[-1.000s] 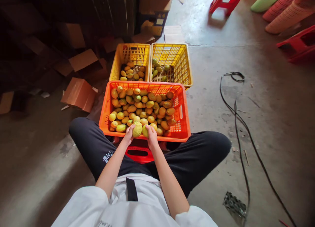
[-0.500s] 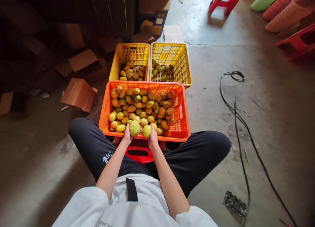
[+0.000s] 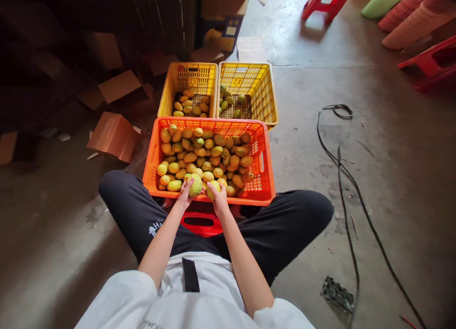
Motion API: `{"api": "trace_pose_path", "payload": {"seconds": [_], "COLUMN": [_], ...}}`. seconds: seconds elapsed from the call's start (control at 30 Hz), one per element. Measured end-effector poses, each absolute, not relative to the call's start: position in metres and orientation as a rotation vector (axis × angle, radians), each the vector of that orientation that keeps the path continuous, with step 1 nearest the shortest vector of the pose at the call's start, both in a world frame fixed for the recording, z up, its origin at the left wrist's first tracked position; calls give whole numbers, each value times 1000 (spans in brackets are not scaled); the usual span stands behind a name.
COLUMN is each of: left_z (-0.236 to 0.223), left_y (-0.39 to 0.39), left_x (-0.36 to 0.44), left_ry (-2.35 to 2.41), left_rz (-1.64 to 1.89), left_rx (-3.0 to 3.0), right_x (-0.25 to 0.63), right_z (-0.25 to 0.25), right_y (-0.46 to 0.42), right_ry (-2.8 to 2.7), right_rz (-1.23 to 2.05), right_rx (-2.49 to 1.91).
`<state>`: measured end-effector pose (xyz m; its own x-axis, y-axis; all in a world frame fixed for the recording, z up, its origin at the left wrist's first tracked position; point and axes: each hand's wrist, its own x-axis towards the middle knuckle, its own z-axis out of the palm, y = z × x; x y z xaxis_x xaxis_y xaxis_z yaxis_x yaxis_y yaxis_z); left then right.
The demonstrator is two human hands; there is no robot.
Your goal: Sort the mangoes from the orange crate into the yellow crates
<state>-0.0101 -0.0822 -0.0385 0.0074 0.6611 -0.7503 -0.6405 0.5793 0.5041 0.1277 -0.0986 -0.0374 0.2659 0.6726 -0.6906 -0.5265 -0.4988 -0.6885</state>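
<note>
My left hand (image 3: 185, 192) is closed around a bumpy, yellow-green round fruit (image 3: 195, 185), with its thumb along the near side. Close beside it, my right hand (image 3: 220, 198) grips a smaller, smoother yellow fruit (image 3: 213, 188), its fingers covering part of the skin. Both hands are over the near edge of an orange plastic crate (image 3: 266, 177). Inside that crate lie many oval yellow-green and brownish fruits (image 3: 199, 151), heaped mostly to the left and middle.
Two yellow crates, the left one (image 3: 164, 93) and the right one (image 3: 273, 98), stand behind, each holding several fruits. Cardboard boxes (image 3: 114, 136) lie at left. A black cable (image 3: 351, 177) runs along the floor at right. A red stool (image 3: 326, 4) and plastic baskets (image 3: 416, 24) are farther back.
Both fruits have been turned slightly in the hands. My right fingers now wrap farther over the smaller fruit, and my left hand has shifted a little. The crates have stayed put.
</note>
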Motion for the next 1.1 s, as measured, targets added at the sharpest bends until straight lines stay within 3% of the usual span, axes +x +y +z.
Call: {"api": "trace_pose_path", "payload": {"seconds": [1.1], "left_z": [-46], "left_y": [-82], "left_x": [-11], "left_ry": [1176], "left_rz": [973], "left_rx": [58], "right_x": [134], "right_z": [-42], "right_y": [-93], "right_ry": [-23], "right_rz": [1615], "right_rx": [-1441]}}
